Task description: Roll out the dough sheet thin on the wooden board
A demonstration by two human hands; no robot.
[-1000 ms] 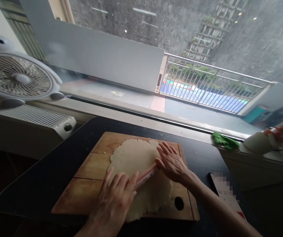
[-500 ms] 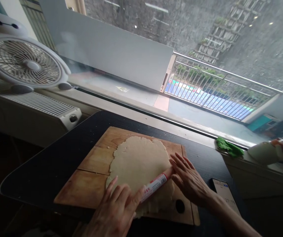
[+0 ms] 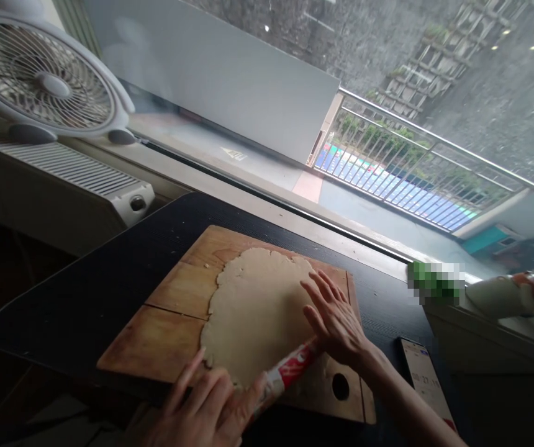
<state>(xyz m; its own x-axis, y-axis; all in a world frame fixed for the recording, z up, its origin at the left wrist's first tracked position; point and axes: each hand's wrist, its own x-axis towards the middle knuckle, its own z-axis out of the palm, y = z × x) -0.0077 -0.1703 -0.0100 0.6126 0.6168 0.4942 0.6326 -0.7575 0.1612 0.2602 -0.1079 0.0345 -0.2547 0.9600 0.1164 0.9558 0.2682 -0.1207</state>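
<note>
Pin (image 3: 292,369) now nearer dough's (image 3: 257,310) near edge; pressure likely there. Right hand (image 3: 338,326) flattened on pin, uncurled; left hand (image 3: 218,400) spread, hold unclear.

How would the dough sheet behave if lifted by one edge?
The dough sheet would probably sag, since it looks thin and broad. It might tear, given its ragged, notched outline. It may cling to the wooden board, lying mostly flat against it.

The dough (image 3: 257,310) is cream (plain), the rolling pin (image 3: 294,367) red-and-white.
</note>
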